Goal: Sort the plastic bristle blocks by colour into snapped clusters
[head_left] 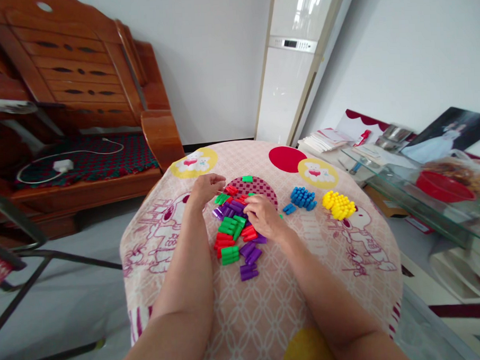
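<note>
A mixed pile of small ribbed plastic blocks lies on the round table in front of me, with green blocks, red blocks and purple blocks heaped together. At the pile's far left edge hovers my left hand, its fingers bent but apart, with nothing visible in them. My right hand is over the right side of the pile, fingers curled together close to a red block; whatever they grip is hidden. One green block sits apart beyond the pile.
To the right are a cluster of blue blocks and a cluster of yellow blocks. A patterned tablecloth covers the table. A glass shelf with a red bowl stands at right, a wooden bench at left.
</note>
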### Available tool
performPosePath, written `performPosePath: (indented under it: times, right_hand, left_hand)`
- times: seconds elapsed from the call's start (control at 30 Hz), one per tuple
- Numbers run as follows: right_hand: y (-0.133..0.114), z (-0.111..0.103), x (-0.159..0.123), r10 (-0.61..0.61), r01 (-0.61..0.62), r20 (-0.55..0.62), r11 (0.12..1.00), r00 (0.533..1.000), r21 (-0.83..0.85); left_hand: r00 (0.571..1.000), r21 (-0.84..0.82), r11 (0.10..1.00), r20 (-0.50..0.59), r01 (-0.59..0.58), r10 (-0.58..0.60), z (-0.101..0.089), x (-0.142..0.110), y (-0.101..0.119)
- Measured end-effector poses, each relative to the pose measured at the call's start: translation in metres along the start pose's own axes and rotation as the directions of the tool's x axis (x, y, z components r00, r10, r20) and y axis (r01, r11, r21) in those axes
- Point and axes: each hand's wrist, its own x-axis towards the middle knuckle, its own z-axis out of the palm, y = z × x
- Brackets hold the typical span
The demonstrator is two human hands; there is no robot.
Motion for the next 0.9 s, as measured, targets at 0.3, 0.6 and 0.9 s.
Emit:
performPosePath:
  times: [0.3,0.6,0.9]
  right_hand:
    - [-0.002,0.016,0.002,0.063,-0.048,0.060,0.975,0.996,-0.218]
    - [-0.003,0.009,0.004,0.042,-0.038,0.049,0.997,0.998,-0.069]
    - [0.049,-0.068,-0.013,0.375,-0.382,-0.152,0.924,0.915,-0.025]
  left_hand:
    - [1.000,-0.001,1.000,-0.008,-0.015,0.015,0.002,-0.002,0.001]
    - [1.000,-0.020,1.000,-0.013,-0.018,0.017,0.001,-0.001,-0.001]
    - [1.000,-0.043,0.999,-0.018,-0.005,0.004,-0.002,-0.001,-0.002]
